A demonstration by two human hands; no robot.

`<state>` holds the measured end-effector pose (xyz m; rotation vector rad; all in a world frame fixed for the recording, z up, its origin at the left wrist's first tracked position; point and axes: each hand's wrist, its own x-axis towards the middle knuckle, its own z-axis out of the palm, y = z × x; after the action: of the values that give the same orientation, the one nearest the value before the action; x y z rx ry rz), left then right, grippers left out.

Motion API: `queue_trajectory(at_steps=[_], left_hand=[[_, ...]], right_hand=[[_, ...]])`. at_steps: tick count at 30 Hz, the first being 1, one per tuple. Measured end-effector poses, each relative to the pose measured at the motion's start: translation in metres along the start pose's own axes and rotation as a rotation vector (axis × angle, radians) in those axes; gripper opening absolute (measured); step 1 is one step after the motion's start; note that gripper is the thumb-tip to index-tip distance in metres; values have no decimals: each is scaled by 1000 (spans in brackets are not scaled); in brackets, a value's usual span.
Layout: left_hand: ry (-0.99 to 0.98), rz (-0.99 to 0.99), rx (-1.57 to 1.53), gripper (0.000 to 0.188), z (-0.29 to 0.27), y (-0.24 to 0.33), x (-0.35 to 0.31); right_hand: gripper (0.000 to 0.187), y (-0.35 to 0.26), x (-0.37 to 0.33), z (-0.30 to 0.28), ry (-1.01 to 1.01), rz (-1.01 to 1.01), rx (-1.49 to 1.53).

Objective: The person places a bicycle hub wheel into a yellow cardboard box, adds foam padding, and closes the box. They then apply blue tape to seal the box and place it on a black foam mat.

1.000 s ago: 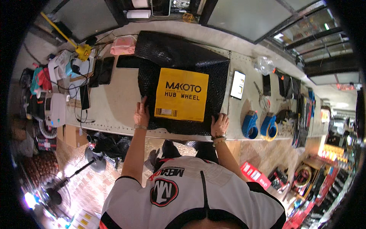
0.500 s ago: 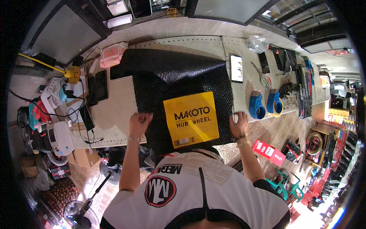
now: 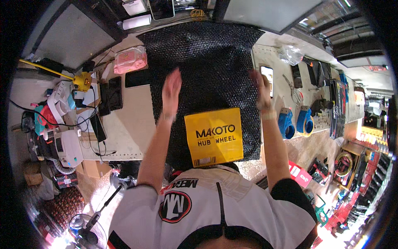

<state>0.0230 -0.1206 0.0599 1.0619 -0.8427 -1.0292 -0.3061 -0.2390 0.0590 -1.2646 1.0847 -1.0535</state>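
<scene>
A wide sheet of black bubble wrap (image 3: 207, 79) lies spread over the bench, its far part reaching to the back edge. On its near part, close to my body, rests a flat yellow cardboard box (image 3: 213, 137) with dark print. My left hand (image 3: 172, 89) is over the left side of the wrap, fingers stretched forward and slightly blurred, holding nothing. Over the right edge of the wrap is my right hand (image 3: 262, 89), also blurred, its fingers extended and no object visible in it. It partly covers a lit phone (image 3: 268, 74).
On the right are two blue tape dispensers (image 3: 286, 123), scissors (image 3: 293, 88) and crumpled clear plastic (image 3: 291, 54). A pink wipes pack (image 3: 130, 60) stands at the back left, near dark tablets (image 3: 111, 94). Further left are cables and a white label printer (image 3: 66, 149).
Both hands have moved forward, away from my body. The far part of the bubble wrap, folded over before, now lies flat toward the back. The yellow box stays on the near part.
</scene>
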Motion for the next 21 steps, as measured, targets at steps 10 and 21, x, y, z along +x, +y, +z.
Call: queue_trajectory(at_steps=[10,21], left_hand=[[130,-527,-437,63,27,-26,-197],[93,-332,-448,70,16,4,-95]], right_hand=[[53,45,-202,28,34,763,455],[60,-36,-101,67,-201,670,586]])
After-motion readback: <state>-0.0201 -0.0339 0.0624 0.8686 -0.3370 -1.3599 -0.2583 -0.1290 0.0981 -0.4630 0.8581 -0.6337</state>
